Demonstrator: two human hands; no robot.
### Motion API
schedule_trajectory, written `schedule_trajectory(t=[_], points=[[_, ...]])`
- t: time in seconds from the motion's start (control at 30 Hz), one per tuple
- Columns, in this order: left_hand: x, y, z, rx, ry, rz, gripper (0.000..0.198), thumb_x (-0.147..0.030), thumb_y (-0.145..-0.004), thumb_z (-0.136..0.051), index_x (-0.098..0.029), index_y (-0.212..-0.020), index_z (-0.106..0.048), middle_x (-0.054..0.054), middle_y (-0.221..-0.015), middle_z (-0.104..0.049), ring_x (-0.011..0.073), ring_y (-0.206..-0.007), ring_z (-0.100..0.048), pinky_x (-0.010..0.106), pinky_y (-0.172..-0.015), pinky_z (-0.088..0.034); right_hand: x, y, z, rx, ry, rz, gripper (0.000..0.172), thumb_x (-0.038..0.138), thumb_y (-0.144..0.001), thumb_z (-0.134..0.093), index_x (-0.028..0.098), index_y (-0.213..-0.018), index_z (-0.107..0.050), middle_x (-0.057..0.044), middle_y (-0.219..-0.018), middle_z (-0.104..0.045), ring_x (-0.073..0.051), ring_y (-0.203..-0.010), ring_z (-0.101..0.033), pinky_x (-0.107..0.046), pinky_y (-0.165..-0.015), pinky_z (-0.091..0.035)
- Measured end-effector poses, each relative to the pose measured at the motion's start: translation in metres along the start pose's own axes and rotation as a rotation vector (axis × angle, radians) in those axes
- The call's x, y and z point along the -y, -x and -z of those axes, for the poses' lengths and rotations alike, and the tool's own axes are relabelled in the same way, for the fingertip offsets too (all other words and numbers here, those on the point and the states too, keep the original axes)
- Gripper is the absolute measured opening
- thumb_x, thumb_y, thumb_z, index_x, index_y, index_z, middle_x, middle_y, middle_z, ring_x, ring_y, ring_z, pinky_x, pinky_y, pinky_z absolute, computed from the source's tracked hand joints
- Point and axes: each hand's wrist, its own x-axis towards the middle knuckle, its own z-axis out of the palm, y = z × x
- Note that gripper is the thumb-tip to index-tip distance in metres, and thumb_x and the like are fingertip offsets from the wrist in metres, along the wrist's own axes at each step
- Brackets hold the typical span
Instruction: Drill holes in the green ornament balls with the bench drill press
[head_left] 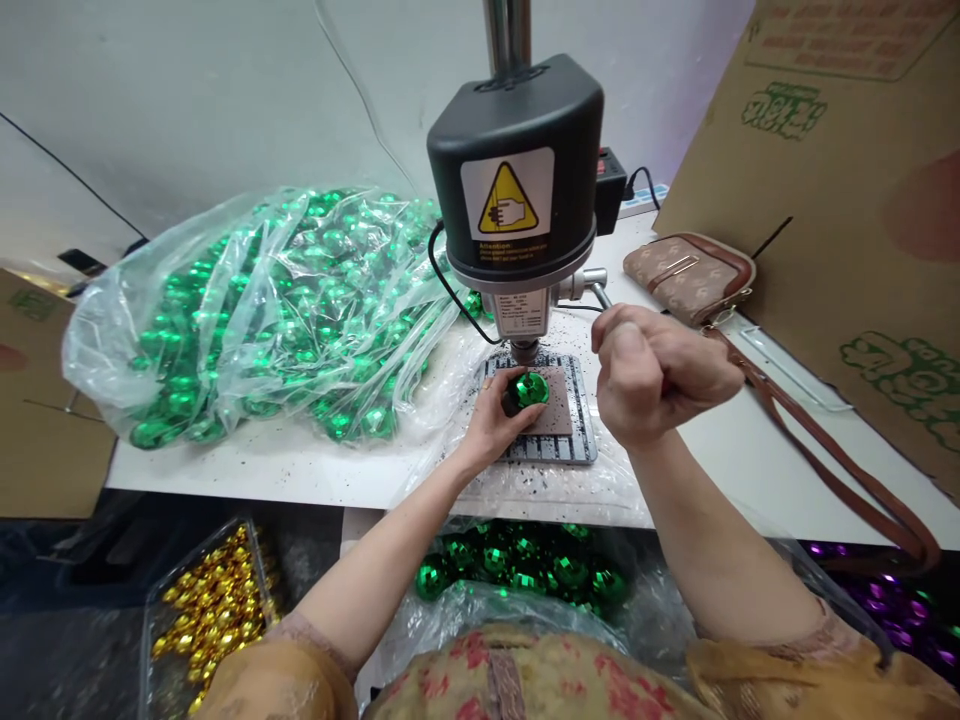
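Observation:
A shiny green faceted ball (532, 389) sits under the chuck of a black bench drill press (517, 170). My left hand (495, 412) grips the ball from the left, thumb in front and fingers behind. Beneath it lies a brownish square pad (556, 405) on the slotted metal base plate (583, 440), with dark shavings scattered around. My right hand (660, 375) is closed in a fist around the drill press's feed lever (600, 290), whose far end is hidden in the fingers. The drill tip cannot be made out behind the ball.
A clear plastic bag (277, 310) of green balls lies on the white table (300, 475) at left. A brown patterned purse (686, 275) and cardboard box (847, 200) stand at right. Below are more green balls (525, 565), a bin of gold balls (214, 600) and purple balls (892, 605).

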Motion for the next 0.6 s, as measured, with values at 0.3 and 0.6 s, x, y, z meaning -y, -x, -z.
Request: schedule_trajectory(t=[0.3,0.6], points=[[-0.022,0.019,0.015,-0.117,-0.116,0.014,0.041,-0.028,-0.080,-0.080,-0.021,-0.116,-0.062,0.007,-0.115,-0.070,0.0242,-0.106,-0.066,0.039,-0.095,-0.053,0.004,-0.050,-0.024,-0.049,-0.082,-0.199,0.043,0.007,-0.090,-0.059,0.024,-0.058,-0.034,0.009,-0.046,-0.030,-0.006,-0.038,-0.028,-0.029,-0.044,-0.024],[-0.039,0.149,0.100,0.864,-0.305,0.094,0.041,-0.030,-0.083,-0.074,-0.027,-0.123,-0.065,0.006,-0.109,-0.072,0.0235,-0.093,-0.071,0.032,-0.079,-0.055,0.008,-0.050,-0.017,-0.009,-0.024,-0.313,0.034,0.024,-0.095,-0.059,0.027,-0.067,-0.038,0.005,-0.053,-0.035,-0.008,-0.045,-0.036,-0.031,-0.058,-0.036]])
